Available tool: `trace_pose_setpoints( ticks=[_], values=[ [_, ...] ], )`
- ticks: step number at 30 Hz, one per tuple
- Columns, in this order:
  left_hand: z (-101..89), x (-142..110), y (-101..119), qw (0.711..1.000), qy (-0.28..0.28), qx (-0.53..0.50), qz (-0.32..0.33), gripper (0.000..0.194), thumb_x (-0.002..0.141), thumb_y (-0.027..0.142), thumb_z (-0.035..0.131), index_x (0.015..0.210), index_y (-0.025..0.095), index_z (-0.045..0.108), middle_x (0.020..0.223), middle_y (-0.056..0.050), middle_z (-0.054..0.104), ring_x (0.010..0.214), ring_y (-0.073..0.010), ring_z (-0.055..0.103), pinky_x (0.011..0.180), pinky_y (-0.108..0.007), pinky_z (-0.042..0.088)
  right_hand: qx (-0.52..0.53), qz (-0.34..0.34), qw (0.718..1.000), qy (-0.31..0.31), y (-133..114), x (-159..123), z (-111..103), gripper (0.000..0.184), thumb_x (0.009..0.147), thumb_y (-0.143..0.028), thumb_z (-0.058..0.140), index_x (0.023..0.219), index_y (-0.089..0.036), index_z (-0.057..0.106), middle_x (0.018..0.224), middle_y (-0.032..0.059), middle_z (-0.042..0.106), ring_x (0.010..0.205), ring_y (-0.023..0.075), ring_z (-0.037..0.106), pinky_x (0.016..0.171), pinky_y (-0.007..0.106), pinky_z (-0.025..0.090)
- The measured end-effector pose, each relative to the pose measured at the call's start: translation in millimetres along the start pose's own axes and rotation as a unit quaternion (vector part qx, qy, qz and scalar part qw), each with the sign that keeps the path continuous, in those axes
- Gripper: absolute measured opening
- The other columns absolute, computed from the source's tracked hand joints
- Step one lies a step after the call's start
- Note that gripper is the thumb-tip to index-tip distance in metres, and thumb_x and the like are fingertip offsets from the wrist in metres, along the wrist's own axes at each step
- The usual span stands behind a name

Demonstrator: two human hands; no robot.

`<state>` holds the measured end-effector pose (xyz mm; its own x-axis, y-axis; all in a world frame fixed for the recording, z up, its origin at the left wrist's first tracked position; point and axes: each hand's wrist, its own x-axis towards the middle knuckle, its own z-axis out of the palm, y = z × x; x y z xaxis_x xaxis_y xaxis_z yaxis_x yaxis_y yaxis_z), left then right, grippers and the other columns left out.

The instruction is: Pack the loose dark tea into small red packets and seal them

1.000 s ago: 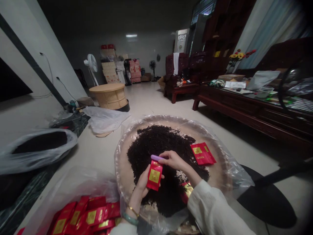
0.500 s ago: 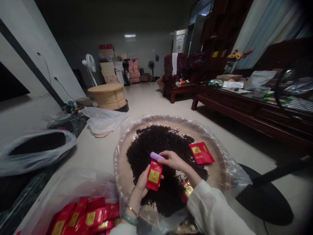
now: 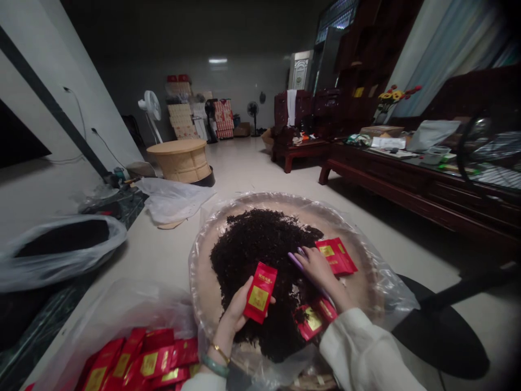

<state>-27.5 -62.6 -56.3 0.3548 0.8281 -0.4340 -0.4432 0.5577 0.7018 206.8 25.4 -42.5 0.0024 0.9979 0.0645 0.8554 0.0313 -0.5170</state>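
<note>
Half a second ago the right hand [image 3: 319,267] held the purple clip [image 3: 296,262] across the top of the red packet [image 3: 261,292]; now, pinching the clip, it has swung toward the right side of the tray [image 3: 368,282], beside the flat packets [image 3: 337,257]. The left hand [image 3: 239,304] grips the red packet, tilted, above the tray's near half. Gold characters top its gold label [image 3: 258,298], too small to read.
</note>
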Motion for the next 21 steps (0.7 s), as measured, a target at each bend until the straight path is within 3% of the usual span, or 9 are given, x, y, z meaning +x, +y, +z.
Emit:
trace_pose_setpoints(
  ticks=[2,4,7,9,11,14,17,19,21],
  values=[
    [0.5,-1,0,1.0,-0.001,0.012,-0.007,0.057,0.091,0.054,0.042,0.109,0.003,0.059,0.068,-0.015,0.073,0.043,-0.0178,0.063,0.042,-0.024,0.047,0.046,-0.079,0.996,0.022,-27,-9,3,0.037,0.089,-0.04,0.048,0.111,-0.015,0.065,0.102,0.0135,0.066,0.096,0.0255,0.06,0.081,0.032,0.043],
    [0.7,-2,-1,1.0,0.002,0.023,-0.011,0.057,0.091,0.053,0.042,0.112,0.003,0.058,0.069,-0.015,0.074,0.045,-0.0183,0.064,0.043,-0.025,0.048,0.107,-0.165,0.98,-0.02,-54,-17,8,0.034,0.09,-0.04,0.048,0.11,-0.019,0.066,0.099,0.009,0.067,0.092,0.0217,0.061,0.08,0.029,0.044],
    [-0.4,-2,-3,1.0,-0.002,0.013,-0.014,0.055,0.091,0.051,0.044,0.118,0.004,0.055,0.074,-0.016,0.074,0.054,-0.0206,0.068,0.048,-0.027,0.051,0.136,-0.229,0.959,-0.093,-79,-26,17,0.028,0.089,-0.04,0.052,0.085,-0.019,0.071,0.082,0.0061,0.07,0.074,0.0181,0.062,0.068,0.026,0.043],
    [-2.8,-1,-3,1.0,-0.012,-0.008,-0.012,0.055,0.091,0.05,0.044,0.122,0.006,0.052,0.079,-0.016,0.074,0.06,-0.0218,0.07,0.052,-0.028,0.052,0.147,-0.233,0.957,-0.093,-81,-28,21,0.036,0.09,-0.041,0.05,0.069,-0.018,0.068,0.069,0.0052,0.068,0.064,0.0162,0.059,0.061,0.025,0.04],
    [-6.9,2,-2,1.0,-0.013,-0.021,-0.007,0.055,0.092,0.052,0.041,0.125,0.009,0.05,0.083,-0.014,0.074,0.061,-0.0216,0.07,0.049,-0.027,0.051,0.177,-0.221,0.958,-0.048,-74,-27,20,0.042,0.089,-0.046,0.048,0.062,-0.018,0.065,0.062,0.0043,0.065,0.058,0.0152,0.056,0.058,0.025,0.039],
    [-15.6,9,1,1.0,0.015,-0.021,0.0,0.059,0.092,0.059,0.03,0.126,0.014,0.049,0.085,-0.013,0.073,0.056,-0.02,0.069,0.041,-0.023,0.045,0.252,-0.142,0.954,0.08,-60,-20,7,0.048,0.086,-0.055,0.048,0.059,-0.018,0.062,0.057,0.0019,0.061,0.055,0.0143,0.051,0.055,0.025,0.037],
    [-24.4,15,0,0.999,0.044,-0.025,0.01,0.06,0.092,0.059,0.025,0.123,0.013,0.049,0.089,-0.015,0.071,0.057,-0.0189,0.068,0.043,-0.022,0.045,0.325,-0.053,0.925,0.189,-65,-21,-7,0.049,0.082,-0.061,0.048,0.059,-0.018,0.056,0.054,-0.0016,0.052,0.053,0.0126,0.045,0.052,0.024,0.033],
    [-28.9,18,-3,0.998,0.049,-0.028,0.019,0.058,0.093,0.056,0.029,0.122,0.011,0.05,0.092,-0.017,0.071,0.058,-0.019,0.068,0.044,-0.023,0.045,0.373,-0.058,0.91,0.173,-87,-31,-11,0.05,0.082,-0.063,0.048,0.059,-0.019,0.052,0.054,-0.0032,0.048,0.053,0.0116,0.042,0.05,0.023,0.033],
    [-31.8,19,-8,0.997,0.051,-0.033,0.047,0.054,0.092,0.052,0.035,0.122,0.01,0.051,0.092,-0.018,0.071,0.059,-0.0198,0.068,0.044,-0.024,0.045,0.428,-0.106,0.895,0.071,-118,-48,-11,0.049,0.083,-0.064,0.046,0.065,-0.019,0.054,0.059,-0.0027,0.051,0.057,0.0116,0.046,0.051,0.022,0.036]
  ],
)
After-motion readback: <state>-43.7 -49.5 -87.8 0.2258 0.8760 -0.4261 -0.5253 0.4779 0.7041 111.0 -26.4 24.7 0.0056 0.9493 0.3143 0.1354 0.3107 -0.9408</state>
